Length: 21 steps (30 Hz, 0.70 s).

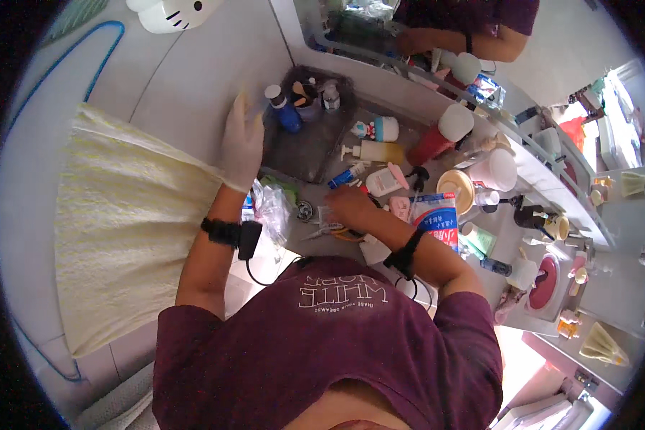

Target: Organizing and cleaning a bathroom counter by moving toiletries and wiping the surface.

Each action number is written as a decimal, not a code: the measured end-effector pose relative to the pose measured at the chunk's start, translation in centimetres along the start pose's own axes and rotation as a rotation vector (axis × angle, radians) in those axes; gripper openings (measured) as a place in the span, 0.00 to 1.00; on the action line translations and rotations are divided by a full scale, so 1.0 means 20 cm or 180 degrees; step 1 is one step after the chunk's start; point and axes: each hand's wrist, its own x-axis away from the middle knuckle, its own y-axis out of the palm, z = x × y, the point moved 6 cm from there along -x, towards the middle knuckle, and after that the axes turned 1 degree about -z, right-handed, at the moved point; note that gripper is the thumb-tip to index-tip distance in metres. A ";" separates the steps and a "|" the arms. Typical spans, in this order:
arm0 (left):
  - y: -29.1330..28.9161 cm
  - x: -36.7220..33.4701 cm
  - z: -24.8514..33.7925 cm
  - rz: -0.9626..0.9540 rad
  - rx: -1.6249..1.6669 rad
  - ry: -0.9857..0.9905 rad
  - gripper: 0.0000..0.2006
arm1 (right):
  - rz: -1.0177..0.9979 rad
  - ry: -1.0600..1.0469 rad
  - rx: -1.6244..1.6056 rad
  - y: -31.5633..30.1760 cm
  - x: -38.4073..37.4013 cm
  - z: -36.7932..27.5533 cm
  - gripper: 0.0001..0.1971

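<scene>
The tray [294,156] at the left end of the worktop [311,194] already holds a blue bottle [288,117], a cup [309,112] and a clear bottle [330,97], while a tube [348,175] and pump bottle [377,151] lie loose outside. The gloved left hand [242,143] spreads open, seemingly empty, by the tray's left edge, contact unclear; the bare right hand [349,208] blurs near the worktop's front edge, its grip impossible to tell, its forearm hiding things beneath.
</scene>
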 end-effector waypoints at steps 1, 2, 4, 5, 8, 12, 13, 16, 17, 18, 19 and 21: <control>-0.04 0.03 0.01 -0.0050 0.0063 0.0007 0.26 | 0.0108 0.0031 -0.0313 -0.03 0.03 0.01 0.19; -0.08 0.07 0.03 -0.0094 0.0112 0.0000 0.25 | 0.0204 0.0046 -0.0632 -0.07 0.04 0.00 0.18; -0.13 0.15 0.03 -0.0321 0.0342 -0.0252 0.24 | 0.0060 0.0447 -0.0716 -0.28 0.06 -0.05 0.16; -0.13 0.20 0.03 -0.0515 0.0534 -0.0476 0.24 | 0.0000 0.0672 -0.0750 -0.35 0.07 -0.04 0.15; -0.08 0.28 0.11 -0.1349 0.0713 -0.0368 0.27 | 0.0747 0.0198 -0.0354 -0.48 0.04 -0.04 0.16; 0.09 0.32 0.21 -0.2099 0.0689 -0.0205 0.28 | 0.0620 0.0405 -0.0451 -0.61 -0.08 -0.11 0.18; 0.10 0.30 0.20 -0.1969 0.0548 -0.0326 0.25 | 0.0687 0.0366 -0.0504 -0.63 -0.12 -0.13 0.19; 0.12 0.22 0.11 -0.1621 0.0038 -0.0572 0.18 | 0.0821 0.0138 -0.1225 -0.73 -0.21 -0.07 0.20; 0.12 0.19 0.07 -0.1546 -0.0176 -0.0565 0.16 | 0.0849 0.0058 -0.1565 -0.76 -0.23 -0.03 0.20; 0.11 0.16 0.03 -0.1465 -0.0383 -0.0545 0.14 | 0.0855 0.0189 -0.1229 -0.78 -0.25 0.04 0.20; 0.11 0.15 0.00 -0.1303 -0.0457 -0.0351 0.11 | 0.0859 0.0318 -0.0892 -0.80 -0.25 0.13 0.19; 0.14 0.14 -0.09 -0.1360 -0.0716 -0.0465 0.10 | 0.0556 0.0495 -0.0339 -0.74 -0.21 0.25 0.18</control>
